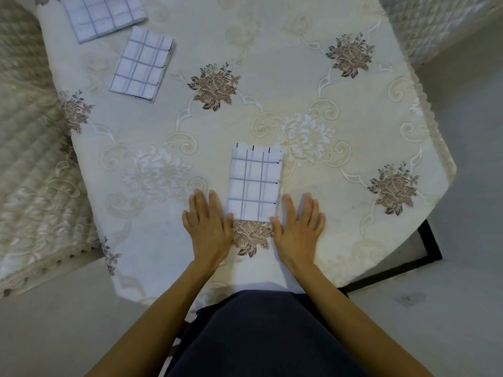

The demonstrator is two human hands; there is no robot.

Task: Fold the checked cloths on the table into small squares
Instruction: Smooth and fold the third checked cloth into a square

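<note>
Here, in the head view, the checked cloth point(254, 183) lies on the desk point(272, 63), already a narrow strip, its long axis running straight away from the person. The left hand point(208, 221) and right hand point(299, 224) lie flat just beside its near corners, one on each side and equally close. Their fingers are straight, spread, and hold nothing. The next fold probably carries the near end over to the far end. A second cloth point(141, 63) and a third cloth point(104, 14) lie folded well beyond it, to the left.

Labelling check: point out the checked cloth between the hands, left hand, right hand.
checked cloth between the hands point(254, 183), head view, centre of top layer.
left hand point(208, 224), head view, back of hand.
right hand point(299, 227), head view, back of hand.
</note>
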